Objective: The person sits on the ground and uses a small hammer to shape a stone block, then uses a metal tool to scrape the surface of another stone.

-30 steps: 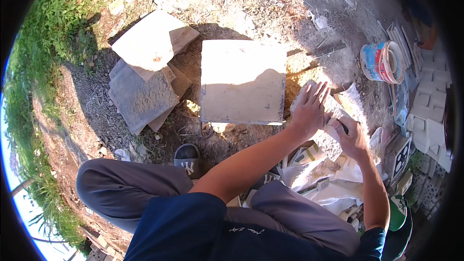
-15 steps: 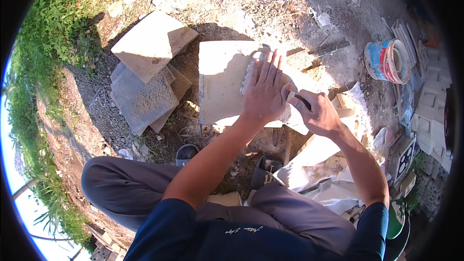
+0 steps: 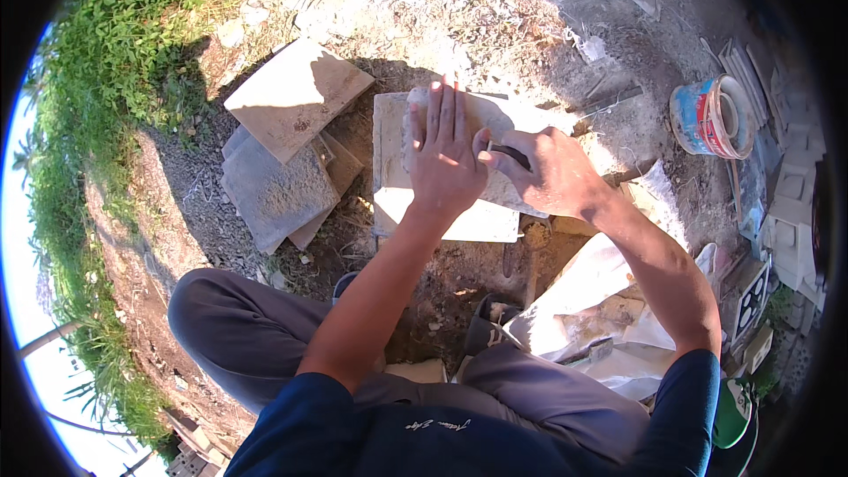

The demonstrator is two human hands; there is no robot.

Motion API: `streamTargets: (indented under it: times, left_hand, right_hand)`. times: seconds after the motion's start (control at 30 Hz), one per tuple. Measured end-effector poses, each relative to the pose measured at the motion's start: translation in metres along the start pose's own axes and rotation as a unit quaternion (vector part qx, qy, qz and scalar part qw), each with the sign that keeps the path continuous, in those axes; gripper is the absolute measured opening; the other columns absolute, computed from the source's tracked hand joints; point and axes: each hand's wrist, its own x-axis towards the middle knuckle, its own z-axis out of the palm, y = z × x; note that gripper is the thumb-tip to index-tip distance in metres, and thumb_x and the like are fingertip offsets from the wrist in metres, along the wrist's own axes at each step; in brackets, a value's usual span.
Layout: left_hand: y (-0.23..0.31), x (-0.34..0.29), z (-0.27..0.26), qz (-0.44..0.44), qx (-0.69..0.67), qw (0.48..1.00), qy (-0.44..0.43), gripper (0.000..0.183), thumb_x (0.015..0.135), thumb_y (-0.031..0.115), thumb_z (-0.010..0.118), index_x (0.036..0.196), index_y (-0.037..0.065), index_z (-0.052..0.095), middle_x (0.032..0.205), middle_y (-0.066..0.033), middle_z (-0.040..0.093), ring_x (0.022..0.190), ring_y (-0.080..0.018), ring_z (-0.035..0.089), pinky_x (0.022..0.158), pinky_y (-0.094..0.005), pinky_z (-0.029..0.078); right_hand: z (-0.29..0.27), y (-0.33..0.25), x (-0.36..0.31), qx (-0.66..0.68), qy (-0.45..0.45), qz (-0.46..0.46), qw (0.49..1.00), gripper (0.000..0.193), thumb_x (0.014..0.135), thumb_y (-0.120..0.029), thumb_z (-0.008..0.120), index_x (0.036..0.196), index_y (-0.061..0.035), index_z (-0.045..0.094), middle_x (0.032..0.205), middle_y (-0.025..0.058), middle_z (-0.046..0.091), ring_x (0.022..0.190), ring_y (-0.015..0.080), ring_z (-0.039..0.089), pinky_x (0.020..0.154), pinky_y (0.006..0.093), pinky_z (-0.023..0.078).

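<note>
My left hand (image 3: 444,155) lies flat, fingers spread, on a smaller pale tile piece (image 3: 495,124) that rests on a large square tile (image 3: 389,150) on the dirt. Just to its right, my right hand (image 3: 552,172) is closed around a dark, thin tool (image 3: 511,155) whose tip points at the tile piece beside my left thumb. I crouch over the tiles, knees and dark shoes below them.
Stacked square tiles (image 3: 283,150) lie to the left, beside grass (image 3: 97,124). A paint-stained bucket (image 3: 707,115) stands at the right. White bags (image 3: 601,300) and tile scraps (image 3: 786,194) crowd the right side near my leg.
Both hands moved left from the right-side pile onto the large tile, bringing the smaller tile piece. The left hand now presses it flat, and the right hand holds the tool against it.
</note>
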Motion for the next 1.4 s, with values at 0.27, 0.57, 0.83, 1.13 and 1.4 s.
streamTargets:
  times: [0.27, 0.57, 0.83, 1.13, 1.4]
  left_hand:
    - [0.060, 0.011, 0.041, 0.074, -0.058, 0.995, -0.045, 0.067, 0.107, 0.037, 0.038, 0.158, -0.006, 0.031, 0.169, -0.0169, 0.029, 0.158, -0.0308, 0.024, 0.129, -0.0524, 0.013]
    - [0.099, 0.015, 0.033, 0.079, -0.162, 0.983, -0.035, 0.070, 0.108, 0.041, 0.038, 0.159, -0.006, 0.029, 0.171, -0.0185, 0.023, 0.160, -0.0291, 0.018, 0.129, -0.0545, 0.009]
    - [-0.101, -0.001, -0.013, -0.022, 0.080, 0.996, -0.022, 0.067, 0.109, 0.039, 0.036, 0.159, -0.004, 0.031, 0.168, -0.0191, 0.031, 0.159, -0.0319, 0.021, 0.129, -0.0543, 0.010]
    - [0.062, -0.019, 0.031, 0.061, -0.118, 0.991, -0.021, 0.068, 0.108, 0.041, 0.037, 0.158, -0.005, 0.034, 0.167, -0.0180, 0.032, 0.157, -0.0296, 0.027, 0.128, -0.0527, 0.016]
    - [-0.012, -0.048, -0.032, -0.056, -0.017, 0.998, -0.015, 0.070, 0.106, 0.042, 0.041, 0.157, -0.005, 0.034, 0.166, -0.0193, 0.033, 0.158, -0.0306, 0.024, 0.127, -0.0539, 0.016]
  right_hand:
    - [-0.015, 0.028, -0.054, 0.097, -0.036, 0.201, 0.974, 0.036, 0.103, -0.033, 0.063, 0.096, 0.0015, 0.070, 0.071, 0.0226, 0.063, 0.062, 0.0386, 0.060, 0.063, 0.0455, 0.048]
    - [-0.057, 0.005, -0.077, 0.038, 0.010, 0.208, 0.977, 0.033, 0.101, -0.029, 0.065, 0.093, 0.0028, 0.071, 0.067, 0.0216, 0.060, 0.055, 0.0321, 0.052, 0.058, 0.0407, 0.045]
    - [0.038, -0.055, 0.083, 0.036, -0.090, 0.035, 0.995, 0.049, 0.103, -0.049, 0.058, 0.110, -0.0028, 0.072, 0.074, 0.0274, 0.067, 0.065, 0.0423, 0.067, 0.067, 0.0509, 0.055]
    - [-0.013, -0.015, -0.065, 0.057, -0.036, 0.231, 0.971, 0.041, 0.105, -0.036, 0.057, 0.092, 0.0008, 0.070, 0.069, 0.0225, 0.062, 0.060, 0.0348, 0.059, 0.062, 0.0454, 0.047]
    - [0.017, -0.079, -0.014, 0.021, -0.063, 0.122, 0.990, 0.035, 0.102, -0.040, 0.062, 0.097, -0.0072, 0.071, 0.076, 0.0227, 0.069, 0.075, 0.0458, 0.069, 0.073, 0.0521, 0.056]
